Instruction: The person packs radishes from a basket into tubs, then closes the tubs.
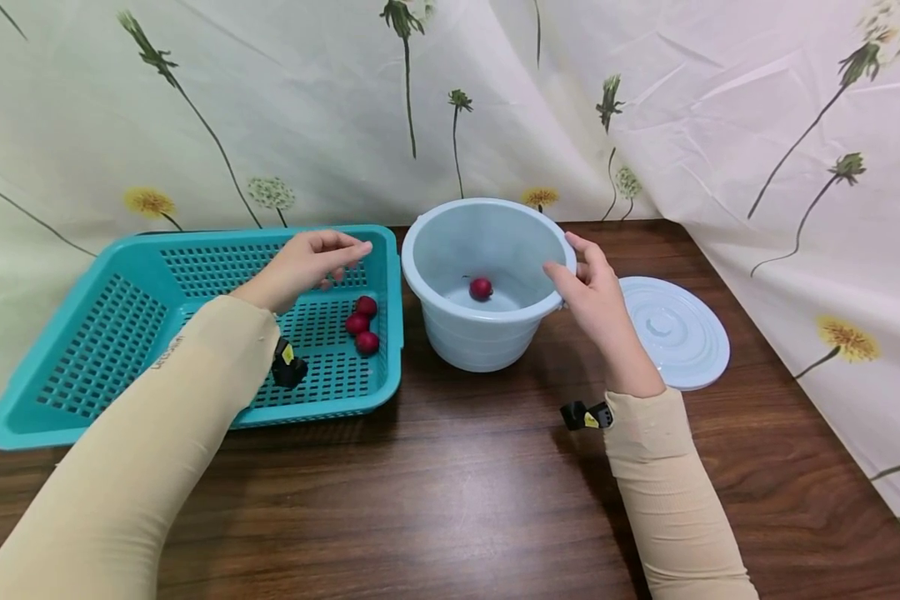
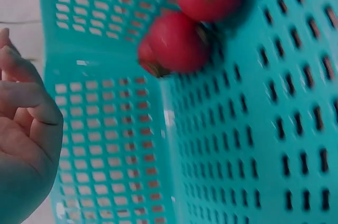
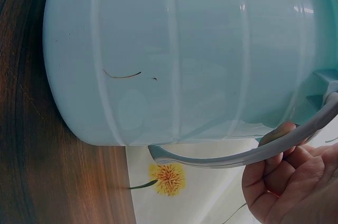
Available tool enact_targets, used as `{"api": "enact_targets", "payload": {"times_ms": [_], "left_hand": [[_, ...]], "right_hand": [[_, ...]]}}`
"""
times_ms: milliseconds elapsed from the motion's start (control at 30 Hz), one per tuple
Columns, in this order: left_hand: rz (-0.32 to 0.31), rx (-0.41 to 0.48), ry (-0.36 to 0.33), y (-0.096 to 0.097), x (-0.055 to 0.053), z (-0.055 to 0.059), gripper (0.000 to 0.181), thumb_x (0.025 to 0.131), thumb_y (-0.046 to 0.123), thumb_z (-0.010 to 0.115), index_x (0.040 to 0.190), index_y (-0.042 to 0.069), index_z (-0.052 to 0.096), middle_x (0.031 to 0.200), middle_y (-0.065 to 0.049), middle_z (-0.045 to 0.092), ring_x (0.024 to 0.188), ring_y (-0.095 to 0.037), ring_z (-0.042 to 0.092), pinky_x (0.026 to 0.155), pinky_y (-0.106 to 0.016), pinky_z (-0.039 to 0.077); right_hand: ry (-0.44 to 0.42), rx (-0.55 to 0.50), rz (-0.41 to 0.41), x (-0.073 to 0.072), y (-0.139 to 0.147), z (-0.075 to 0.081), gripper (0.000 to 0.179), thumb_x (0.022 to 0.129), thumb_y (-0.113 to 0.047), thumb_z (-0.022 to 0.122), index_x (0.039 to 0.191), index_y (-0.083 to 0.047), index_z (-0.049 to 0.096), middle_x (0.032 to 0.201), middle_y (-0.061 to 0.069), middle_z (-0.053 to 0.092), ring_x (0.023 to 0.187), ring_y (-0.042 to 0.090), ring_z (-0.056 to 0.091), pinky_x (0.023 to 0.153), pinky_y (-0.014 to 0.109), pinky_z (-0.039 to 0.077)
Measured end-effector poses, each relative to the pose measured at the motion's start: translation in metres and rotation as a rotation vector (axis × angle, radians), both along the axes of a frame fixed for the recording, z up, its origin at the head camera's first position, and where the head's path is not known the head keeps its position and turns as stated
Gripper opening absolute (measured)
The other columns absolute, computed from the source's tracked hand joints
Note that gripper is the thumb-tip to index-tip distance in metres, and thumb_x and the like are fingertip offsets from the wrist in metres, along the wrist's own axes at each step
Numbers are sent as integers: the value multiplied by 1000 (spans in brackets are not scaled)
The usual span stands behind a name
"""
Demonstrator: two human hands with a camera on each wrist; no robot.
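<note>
Over the right end of a teal basket hovers my left hand, its fingers loosely bent and holding nothing. Below it, several red radishes lie together on the basket floor; the left wrist view shows radishes up close, apart from the hand. My right hand grips the right rim of a pale blue bucket, thumb at the rim. In the right wrist view, its fingers are by the bucket's handle. One radish sits inside the bucket on its bottom.
A round pale blue lid lies on the dark wooden table, right of the bucket. Behind everything hangs a white cloth printed with dandelions. The basket and bucket stand close side by side near the table's back edge.
</note>
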State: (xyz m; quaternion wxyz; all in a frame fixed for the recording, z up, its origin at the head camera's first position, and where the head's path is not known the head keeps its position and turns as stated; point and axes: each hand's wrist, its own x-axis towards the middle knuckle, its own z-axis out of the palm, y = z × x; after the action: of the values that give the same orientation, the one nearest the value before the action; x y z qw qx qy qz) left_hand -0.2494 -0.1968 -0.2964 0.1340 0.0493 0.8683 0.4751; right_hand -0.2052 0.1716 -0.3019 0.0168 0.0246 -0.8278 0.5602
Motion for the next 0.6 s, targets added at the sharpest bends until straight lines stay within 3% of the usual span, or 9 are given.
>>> {"api": "enact_targets", "payload": {"times_ms": [100,167,467,600], "left_hand": [[-24,-49,-31,-6,-3,-7,65,94,60,56,139,14,53,133,-11,54,99,-26,50,80,-37,48],[-34,-67,-50,-8,-5,-13,65,94,59,57,140,14,52,135,-12,53,101,-27,50,80,-39,48],[-79,-140,-77,-9,-9,-33,59,98,46,58,142,8,50,110,-9,60,89,-23,54,69,-35,52],[-64,-148,-99,-8,-10,-37,59,99,45,56,143,7,48,105,-9,57,81,-21,54,65,-33,50]], "right_hand": [[-5,0,1,0,0,1,63,98,-33,55,154,-17,33,122,27,63,78,6,60,67,21,48],[-8,-2,0,0,0,1,63,98,-33,55,154,-17,33,121,26,63,77,7,59,66,21,47],[-7,-4,-2,-1,0,0,62,98,-32,56,154,-16,33,122,26,64,78,5,60,67,21,48],[-5,-4,-6,0,0,0,63,98,-32,56,154,-17,33,123,23,64,84,6,62,70,23,51]]}}
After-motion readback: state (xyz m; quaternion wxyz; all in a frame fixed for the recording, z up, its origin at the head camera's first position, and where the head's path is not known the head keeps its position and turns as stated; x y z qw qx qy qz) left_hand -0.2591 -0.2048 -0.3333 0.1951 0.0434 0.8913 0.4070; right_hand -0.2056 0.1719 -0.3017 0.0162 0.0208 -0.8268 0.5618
